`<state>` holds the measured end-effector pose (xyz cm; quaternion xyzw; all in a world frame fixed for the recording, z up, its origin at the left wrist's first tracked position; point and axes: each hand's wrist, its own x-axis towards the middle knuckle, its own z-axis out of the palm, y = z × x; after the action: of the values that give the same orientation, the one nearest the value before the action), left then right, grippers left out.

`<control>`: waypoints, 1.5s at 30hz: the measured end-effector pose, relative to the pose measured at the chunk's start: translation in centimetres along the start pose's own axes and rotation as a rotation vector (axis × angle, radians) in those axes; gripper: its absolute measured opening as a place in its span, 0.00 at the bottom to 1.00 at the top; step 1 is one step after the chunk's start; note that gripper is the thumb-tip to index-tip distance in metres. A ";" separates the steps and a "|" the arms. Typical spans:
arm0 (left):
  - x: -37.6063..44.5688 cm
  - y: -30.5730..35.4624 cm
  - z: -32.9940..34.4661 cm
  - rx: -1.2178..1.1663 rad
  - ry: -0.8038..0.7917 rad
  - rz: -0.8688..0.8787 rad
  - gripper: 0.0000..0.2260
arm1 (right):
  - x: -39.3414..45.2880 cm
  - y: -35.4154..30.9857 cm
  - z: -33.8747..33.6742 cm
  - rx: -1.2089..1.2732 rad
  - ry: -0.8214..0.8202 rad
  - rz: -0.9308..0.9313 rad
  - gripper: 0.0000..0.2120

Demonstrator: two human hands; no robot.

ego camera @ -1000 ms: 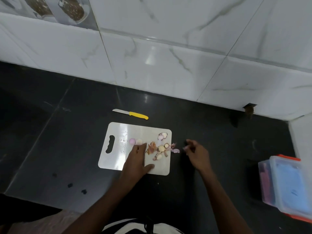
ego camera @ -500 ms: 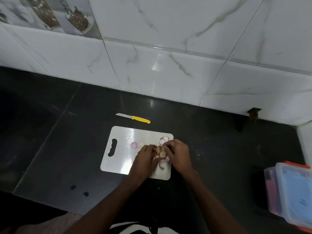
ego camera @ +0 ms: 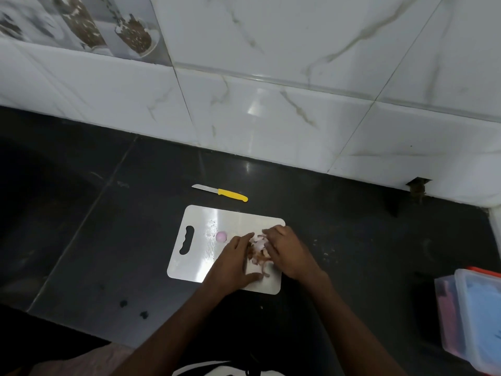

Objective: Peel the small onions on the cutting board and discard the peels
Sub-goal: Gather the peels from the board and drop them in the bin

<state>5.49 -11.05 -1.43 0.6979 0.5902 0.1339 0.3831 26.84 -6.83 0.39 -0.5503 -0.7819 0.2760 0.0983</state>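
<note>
A white cutting board (ego camera: 199, 240) lies on the dark counter. One peeled pink onion (ego camera: 221, 236) sits near its middle. A heap of brown and pale onion peels (ego camera: 259, 252) lies on the board's right half, squeezed between my two hands. My left hand (ego camera: 234, 263) lies flat on the board with straight fingers against the heap's left side. My right hand (ego camera: 288, 251) presses against the heap from the right, fingers extended. Part of the heap is hidden under both hands.
A knife with a yellow handle (ego camera: 232, 194) lies on the counter just behind the board. Stacked plastic containers (ego camera: 473, 318) stand at the right edge. A white tiled wall (ego camera: 271, 118) runs along the back of the counter.
My right hand came in from the bare counter onto the board. Both hands have closed in and pushed the scattered peels into one tight heap.
</note>
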 end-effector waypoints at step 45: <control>-3.2 -0.9 -0.4 0.238 -0.013 0.026 0.10 | -2.6 -8.6 4.2 -0.260 -0.021 0.245 0.10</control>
<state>3.76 -13.85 -0.96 0.7468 0.5904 0.0633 0.2996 18.96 -12.69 1.93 -0.6466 -0.7391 0.1879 -0.0160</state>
